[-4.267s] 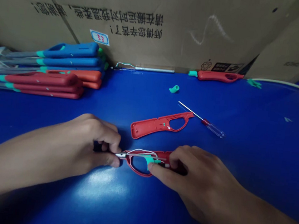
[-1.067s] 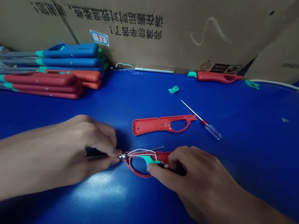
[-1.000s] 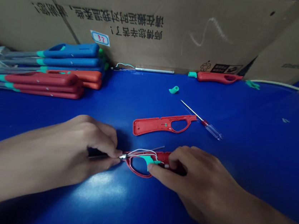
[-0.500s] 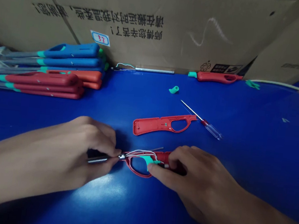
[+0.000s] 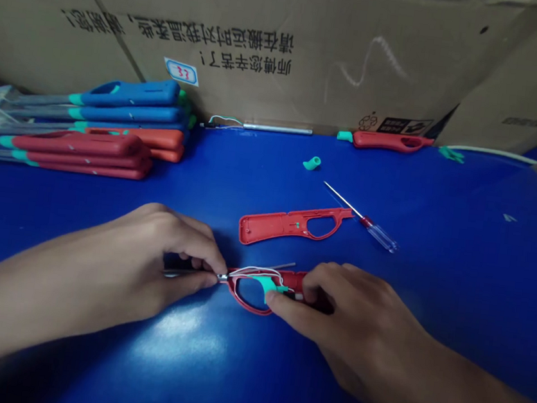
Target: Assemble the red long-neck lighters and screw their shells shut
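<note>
My left hand [image 5: 179,262] pinches a thin metal lighter tube [image 5: 177,273] between thumb and fingertips, at the narrow end of a red lighter handle half [image 5: 249,307]. From the tube's end, thin white wires [image 5: 261,269] loop over the handle half. A green trigger [image 5: 266,285] sits by its oval opening. My right hand [image 5: 338,313] is closed on the wide end of this handle half, its thumb tip against the trigger. My fingers hide that end. Just beyond lies the other red handle half [image 5: 270,225], its inner side facing up.
A screwdriver [image 5: 367,222] with a clear handle lies behind my right hand, near a small green cap [image 5: 311,163]. Stacked lighters [image 5: 128,108] are at left. Along the cardboard box [image 5: 317,32] lie a metal tube with wires [image 5: 277,129] and a red lighter body [image 5: 386,142].
My left hand's fingertips have shifted slightly right, closer to the handle half, and the tube's end has dropped against its narrow end. My right hand has barely moved.
</note>
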Available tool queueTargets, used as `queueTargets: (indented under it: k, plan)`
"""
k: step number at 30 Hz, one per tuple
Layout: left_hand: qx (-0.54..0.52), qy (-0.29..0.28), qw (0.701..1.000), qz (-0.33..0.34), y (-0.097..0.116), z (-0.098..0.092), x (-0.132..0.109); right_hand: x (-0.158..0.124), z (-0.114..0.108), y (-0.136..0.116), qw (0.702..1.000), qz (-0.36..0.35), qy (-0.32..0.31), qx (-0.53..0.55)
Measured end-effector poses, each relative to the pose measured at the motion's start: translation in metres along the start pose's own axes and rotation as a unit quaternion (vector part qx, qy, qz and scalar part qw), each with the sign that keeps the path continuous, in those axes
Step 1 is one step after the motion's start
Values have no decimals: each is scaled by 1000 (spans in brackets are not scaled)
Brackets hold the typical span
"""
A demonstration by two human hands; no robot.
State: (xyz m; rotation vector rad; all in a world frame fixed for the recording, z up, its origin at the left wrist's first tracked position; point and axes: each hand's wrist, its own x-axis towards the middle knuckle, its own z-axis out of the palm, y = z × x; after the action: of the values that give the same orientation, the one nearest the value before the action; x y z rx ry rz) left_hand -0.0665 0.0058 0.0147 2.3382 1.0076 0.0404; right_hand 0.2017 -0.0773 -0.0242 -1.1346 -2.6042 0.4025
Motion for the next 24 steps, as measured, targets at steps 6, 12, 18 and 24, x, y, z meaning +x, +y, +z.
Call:
queueTargets:
  k: [6,12,18,24]
  plan:
    - [25,-21,999,-13,14,6,-1,1,-3,-3,1000,-8,9,0]
    - [-16,-51,998,12,16,8,1,2,-7,-8,1000,-18,15,12]
    - [-50,-98,993,-48,3,4,-2,-1,-4,-9,998,-49,21,19]
    - [-55,-112,987,-98,5,6,1,-2,-6,-13,999,-37,21,1]
